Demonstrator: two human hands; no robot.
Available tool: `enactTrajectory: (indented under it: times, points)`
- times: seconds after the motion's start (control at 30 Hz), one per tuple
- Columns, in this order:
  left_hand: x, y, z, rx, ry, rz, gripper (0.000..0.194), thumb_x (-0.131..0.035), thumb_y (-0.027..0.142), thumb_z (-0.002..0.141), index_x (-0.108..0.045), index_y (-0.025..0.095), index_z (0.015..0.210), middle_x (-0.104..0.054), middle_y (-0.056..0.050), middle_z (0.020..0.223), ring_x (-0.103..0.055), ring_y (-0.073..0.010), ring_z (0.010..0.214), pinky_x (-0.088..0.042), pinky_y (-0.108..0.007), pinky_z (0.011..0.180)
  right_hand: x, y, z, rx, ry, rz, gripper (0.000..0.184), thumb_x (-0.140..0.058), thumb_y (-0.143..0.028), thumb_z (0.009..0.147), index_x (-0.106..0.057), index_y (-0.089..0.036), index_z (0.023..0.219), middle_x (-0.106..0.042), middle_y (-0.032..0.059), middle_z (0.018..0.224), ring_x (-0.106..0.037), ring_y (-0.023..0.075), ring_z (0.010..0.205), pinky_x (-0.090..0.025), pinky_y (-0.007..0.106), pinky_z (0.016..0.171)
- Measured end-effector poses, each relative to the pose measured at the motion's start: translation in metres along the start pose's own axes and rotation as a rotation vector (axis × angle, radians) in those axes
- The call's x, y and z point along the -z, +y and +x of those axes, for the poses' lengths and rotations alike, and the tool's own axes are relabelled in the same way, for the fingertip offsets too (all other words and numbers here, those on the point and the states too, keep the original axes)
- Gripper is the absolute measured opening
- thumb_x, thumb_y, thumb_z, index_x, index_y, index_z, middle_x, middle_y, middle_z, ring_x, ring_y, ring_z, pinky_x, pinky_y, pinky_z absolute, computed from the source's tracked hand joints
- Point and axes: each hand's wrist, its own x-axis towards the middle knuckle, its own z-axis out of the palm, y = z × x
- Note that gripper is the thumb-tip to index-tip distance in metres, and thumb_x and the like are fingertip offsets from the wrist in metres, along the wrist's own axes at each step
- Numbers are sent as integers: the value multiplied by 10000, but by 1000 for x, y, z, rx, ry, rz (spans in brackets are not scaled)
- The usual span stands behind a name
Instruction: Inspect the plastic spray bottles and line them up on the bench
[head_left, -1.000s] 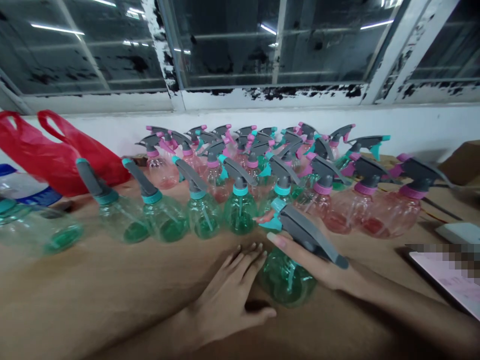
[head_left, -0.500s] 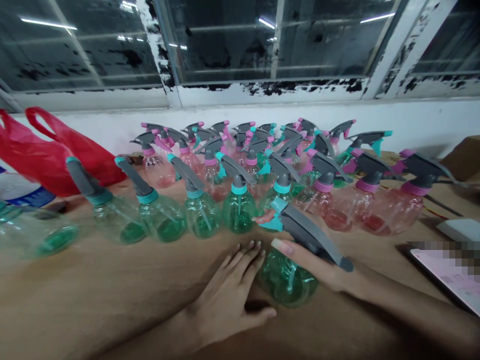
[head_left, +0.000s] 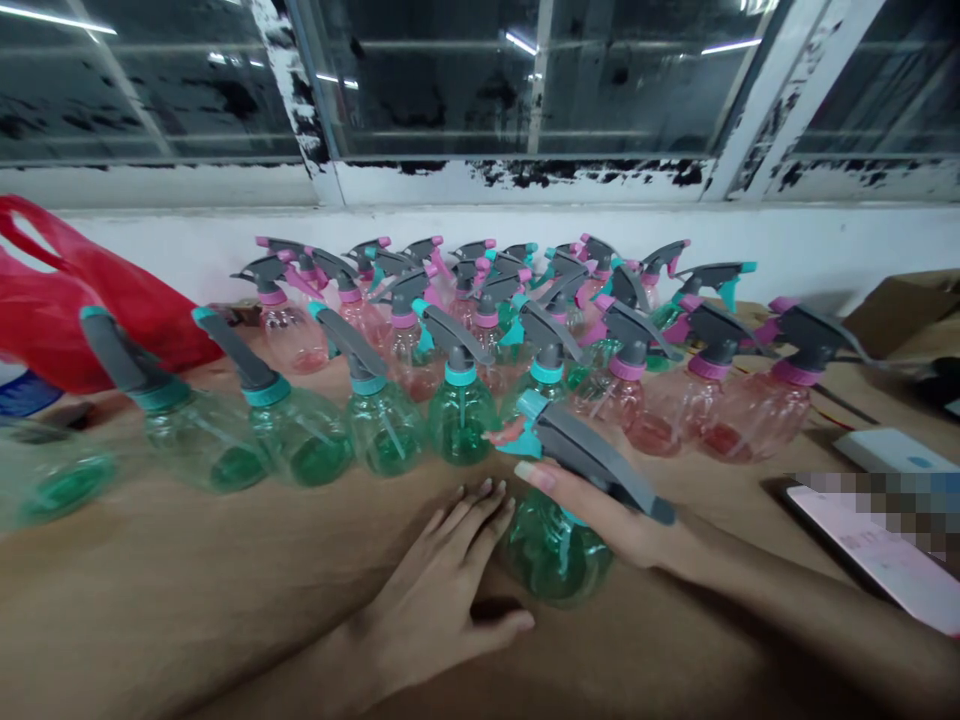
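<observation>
My right hand (head_left: 592,510) wraps around the grey and teal trigger head (head_left: 592,460) of a green plastic spray bottle (head_left: 555,555), which stands on the table. My left hand (head_left: 442,590) lies flat beside that bottle with its fingers spread, and its fingertips and thumb are at or very near the bottle's side. Behind my hands stand rows of spray bottles: green ones with teal collars (head_left: 461,425) and pink ones with pink collars (head_left: 750,415). Some bottles at the back are partly hidden by those in front.
The bottles stand on a brown table (head_left: 187,610) below a white wall (head_left: 787,240) and a paint-worn window (head_left: 525,80). A red plastic bag (head_left: 67,320) lies at the left. At the right are a phone or tablet with a pink screen (head_left: 877,540), a white box (head_left: 892,450) and cardboard (head_left: 900,315).
The whole scene has shifted left and slightly up in view. My hands and the held bottle look unchanged relative to each other.
</observation>
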Motion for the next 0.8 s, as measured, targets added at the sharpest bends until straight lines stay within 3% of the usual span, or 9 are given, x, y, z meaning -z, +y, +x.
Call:
enactTrajectory:
  times: [0.23, 0.43, 0.8]
  points:
    - [-5, -1, -1, -6, 49, -8, 867, -561, 587, 802, -218, 131, 1455, -399, -174, 1418, -412, -335, 1262, -323, -488, 1028, 1, -1, -3, -51, 4, 49, 266, -618, -317, 822, -639, -202, 1061, -685, 19, 916, -663, 146, 767, -525, 271, 701]
    - [-4, -2, 0, -28, 41, -7, 835, -536, 600, 816, -255, 129, 1445, -396, -172, 1420, -388, -342, 1276, -308, -500, 1031, 1, 0, -3, -10, 17, 18, 272, -617, -280, 824, -644, -174, 1073, -689, 24, 922, -662, 145, 807, -517, 266, 735]
    - [-5, -3, -1, -22, 21, -12, 810, -509, 602, 839, -251, 133, 1447, -360, -172, 1442, -353, -355, 1294, -313, -528, 1019, 2, 0, -3, -52, -33, 68, 238, -610, -298, 823, -630, -207, 1042, -657, 17, 863, -650, 157, 737, -510, 288, 666]
